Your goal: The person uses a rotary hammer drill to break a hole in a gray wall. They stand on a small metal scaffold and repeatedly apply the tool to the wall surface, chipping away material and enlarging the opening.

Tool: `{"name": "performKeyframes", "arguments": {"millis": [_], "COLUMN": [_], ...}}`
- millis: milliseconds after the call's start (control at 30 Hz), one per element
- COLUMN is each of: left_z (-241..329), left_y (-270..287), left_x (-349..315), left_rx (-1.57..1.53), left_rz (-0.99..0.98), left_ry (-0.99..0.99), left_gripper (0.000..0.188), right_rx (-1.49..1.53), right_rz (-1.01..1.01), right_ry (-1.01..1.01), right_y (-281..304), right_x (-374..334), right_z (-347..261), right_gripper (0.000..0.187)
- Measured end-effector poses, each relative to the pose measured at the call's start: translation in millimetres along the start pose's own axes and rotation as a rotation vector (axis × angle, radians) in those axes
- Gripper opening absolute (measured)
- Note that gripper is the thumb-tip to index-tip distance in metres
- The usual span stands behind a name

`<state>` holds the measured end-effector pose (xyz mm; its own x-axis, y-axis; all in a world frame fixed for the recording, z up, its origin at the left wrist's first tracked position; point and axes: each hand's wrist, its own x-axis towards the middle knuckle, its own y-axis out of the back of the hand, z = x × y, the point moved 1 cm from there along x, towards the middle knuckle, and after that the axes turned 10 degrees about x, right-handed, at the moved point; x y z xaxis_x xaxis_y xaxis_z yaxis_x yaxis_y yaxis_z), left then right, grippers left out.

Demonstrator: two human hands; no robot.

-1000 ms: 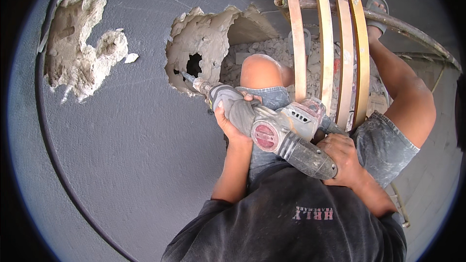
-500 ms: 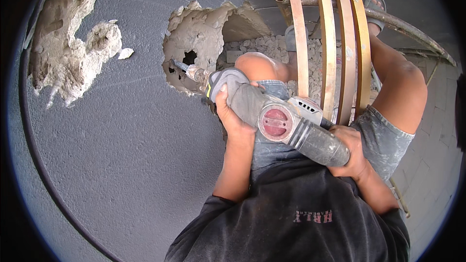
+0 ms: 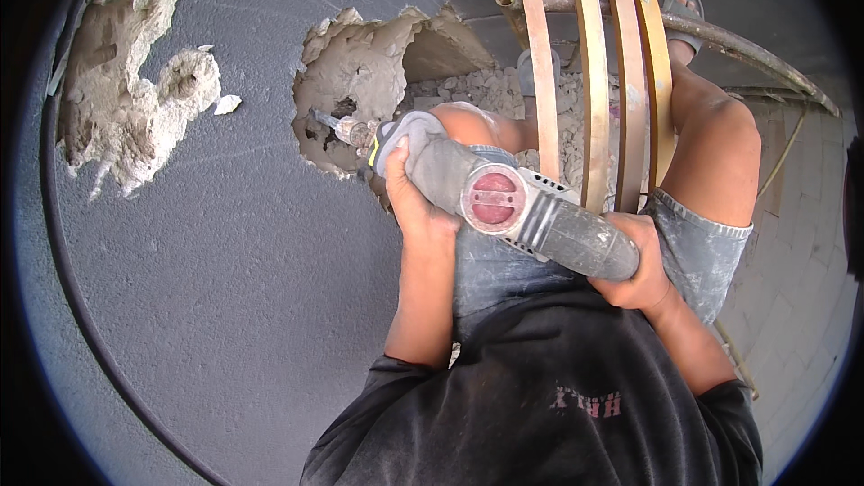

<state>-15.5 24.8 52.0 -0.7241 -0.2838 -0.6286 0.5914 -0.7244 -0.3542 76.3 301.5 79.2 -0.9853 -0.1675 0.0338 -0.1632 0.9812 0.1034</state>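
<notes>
The grey wall beside me has a ragged hole. The drill slants with its bit inside that hole; the left hand is wrapped round its front, the right hand curled round its rear, some fingers hidden.

There is one drill with one bit and one red cap. Hands number two: one left hand, one right hand. Four slats and two sandals are far right; two holes, one cable and one loose chip show too. The rubble pieces are too many to count.
</notes>
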Motion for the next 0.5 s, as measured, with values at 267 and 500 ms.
{"name": "performKeyframes", "arguments": {"millis": [267,500], "left_z": [3.8,23.6], "left_y": [-5.3,49.4], "left_x": [6.7,41.7], "left_rx": [0.008,-0.146], "left_rz": [0.003,-0.058], "left_ry": [0.008,0.086], "left_gripper": [0.051,0.055], "right_rx": [-0.069,-0.042], "right_rz": [0.078,-0.19], "right_ry": [0.044,-0.06], "right_y": [-2.7,-32.5], "right_x": [-11.4,46.4], "right_z": [25.2,-6.3], "right_gripper": [0.057,0.056]}}
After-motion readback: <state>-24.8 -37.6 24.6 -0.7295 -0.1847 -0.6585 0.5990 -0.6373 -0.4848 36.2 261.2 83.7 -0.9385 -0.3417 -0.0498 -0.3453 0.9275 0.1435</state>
